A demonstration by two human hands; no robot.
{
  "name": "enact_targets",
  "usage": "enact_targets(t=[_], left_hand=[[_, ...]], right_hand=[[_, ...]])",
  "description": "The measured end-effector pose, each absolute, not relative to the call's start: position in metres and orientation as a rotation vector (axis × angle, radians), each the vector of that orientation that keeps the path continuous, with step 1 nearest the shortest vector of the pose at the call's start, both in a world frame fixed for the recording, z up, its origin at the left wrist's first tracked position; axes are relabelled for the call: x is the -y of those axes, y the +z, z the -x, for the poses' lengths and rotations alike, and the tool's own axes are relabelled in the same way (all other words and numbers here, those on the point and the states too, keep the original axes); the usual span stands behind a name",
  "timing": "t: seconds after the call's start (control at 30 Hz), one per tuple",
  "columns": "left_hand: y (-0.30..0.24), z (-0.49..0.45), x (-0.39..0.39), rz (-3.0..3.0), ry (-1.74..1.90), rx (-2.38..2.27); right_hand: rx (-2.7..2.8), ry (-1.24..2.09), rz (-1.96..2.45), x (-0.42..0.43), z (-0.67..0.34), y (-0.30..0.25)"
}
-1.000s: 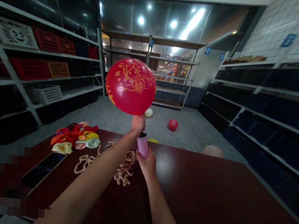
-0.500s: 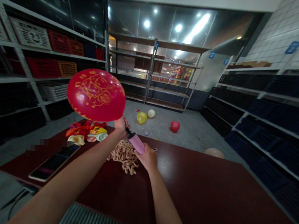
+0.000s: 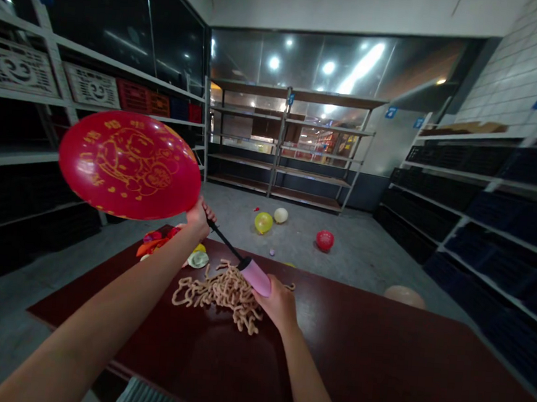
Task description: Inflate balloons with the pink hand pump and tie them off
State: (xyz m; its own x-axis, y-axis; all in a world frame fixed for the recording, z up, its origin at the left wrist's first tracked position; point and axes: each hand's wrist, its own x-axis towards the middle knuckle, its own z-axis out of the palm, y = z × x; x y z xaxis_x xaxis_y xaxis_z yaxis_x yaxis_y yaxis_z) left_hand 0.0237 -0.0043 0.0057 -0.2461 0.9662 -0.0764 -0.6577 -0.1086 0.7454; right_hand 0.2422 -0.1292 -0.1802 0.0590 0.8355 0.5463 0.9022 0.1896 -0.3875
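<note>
A large red balloon [image 3: 127,165] with yellow printed figures and writing bulges at the left. My left hand [image 3: 199,217] is closed around the balloon's neck, at the end of a hand pump; how the neck sits on the nozzle is hidden by the fingers. The pump's black rod [image 3: 223,238] slants down to its pink barrel [image 3: 257,277], which my right hand [image 3: 280,301] grips. Under the pump, a tangled heap of thin beige uninflated balloons [image 3: 228,294] lies on the dark red table [image 3: 369,345]. Flat coloured balloons [image 3: 154,241] lie partly behind my left forearm.
On the grey floor beyond the table are a yellow balloon [image 3: 263,223], a white balloon [image 3: 281,215] and a red balloon [image 3: 325,240]. Shelves with crates [image 3: 91,85] line the left side. A metal rack [image 3: 282,146] stands at the back, dark crates [image 3: 502,244] at the right.
The balloon looks bigger and has moved left with my left hand. My hands are farther apart, and more of the pump's black rod shows. The view has shifted, and the phone is out of sight.
</note>
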Motion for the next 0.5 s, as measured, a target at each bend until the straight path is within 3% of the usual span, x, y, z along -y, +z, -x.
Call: enact_targets(t=[0.27, 0.5], left_hand=[[0.024, -0.072, -0.005, -0.688, 1.668, -0.767], [-0.006, -0.144, -0.003, -0.814, 1.509, -0.745]], right_hand=[[1.639, -0.128, 1.639, 0.127, -0.249, -0.187], [1.498, -0.074, 1.743, 0.125, -0.250, -0.184]])
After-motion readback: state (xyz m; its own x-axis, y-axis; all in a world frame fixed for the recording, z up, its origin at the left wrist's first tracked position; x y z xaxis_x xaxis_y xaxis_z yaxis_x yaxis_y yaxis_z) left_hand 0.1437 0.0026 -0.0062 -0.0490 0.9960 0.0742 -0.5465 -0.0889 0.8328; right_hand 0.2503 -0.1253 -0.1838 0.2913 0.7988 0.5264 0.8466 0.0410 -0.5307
